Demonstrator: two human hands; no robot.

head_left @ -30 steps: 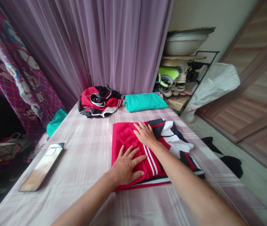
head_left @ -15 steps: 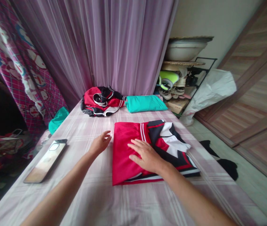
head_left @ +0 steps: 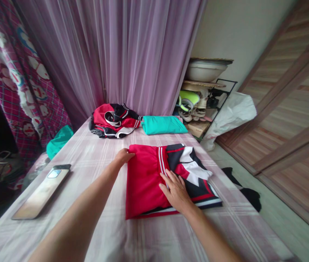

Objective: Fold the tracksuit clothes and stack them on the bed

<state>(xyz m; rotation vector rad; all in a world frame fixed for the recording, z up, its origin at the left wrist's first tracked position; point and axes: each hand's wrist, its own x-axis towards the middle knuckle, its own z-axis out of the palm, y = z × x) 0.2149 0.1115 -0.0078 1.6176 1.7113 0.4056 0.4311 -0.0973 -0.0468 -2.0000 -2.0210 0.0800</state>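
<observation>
A folded red, black and white garment (head_left: 143,178) lies flat on the checked tablecloth (head_left: 105,225). At its far left corner is my left hand (head_left: 124,156), fingers closed on the red cloth's edge. My right hand (head_left: 175,187) rests flat with fingers spread, over the white-striped band near the middle of the garment. Behind lie a crumpled red and black garment (head_left: 102,114) and a folded turquoise cloth (head_left: 164,124), side by side.
A phone (head_left: 44,193) lies on the table's left side. Beyond the left edge hangs a turquoise item (head_left: 59,142). Purple curtains (head_left: 143,54) close off the back. On the right stand a shoe rack (head_left: 225,98), a white bag (head_left: 233,112) and wooden doors (head_left: 288,120).
My left hand has moved from beside the garment onto its far left corner and closed there. My right hand has slid right, from the red part to the striped band. The view has shifted slightly.
</observation>
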